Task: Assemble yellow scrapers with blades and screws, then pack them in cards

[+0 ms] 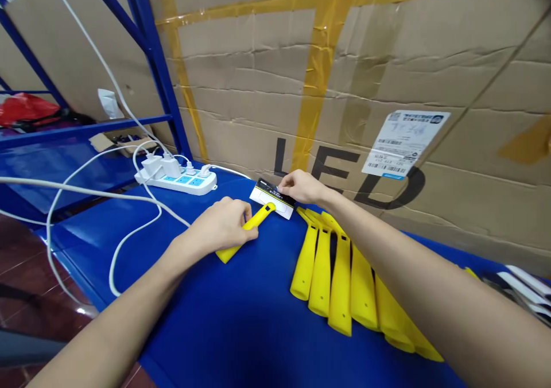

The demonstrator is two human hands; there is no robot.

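My left hand (230, 222) is closed around a yellow plastic handle (229, 254), which slants up to the right over the blue table. At its upper end sits a black and white printed card (275, 204); how the two are joined cannot be made out. My right hand (301, 186) pinches the card's upper right edge between thumb and fingers. Just below my right forearm, several more yellow handles (318, 273) lie side by side, their wide ends toward me. The forearm hides part of that row.
A white power strip (176, 178) with plugs and loose white cables (124, 250) lies at the left of the blue table (241, 330). Behind stands a large cardboard box (241, 89) beside a blue metal frame (159, 61). White and dark pieces (523, 287) lie at the far right.
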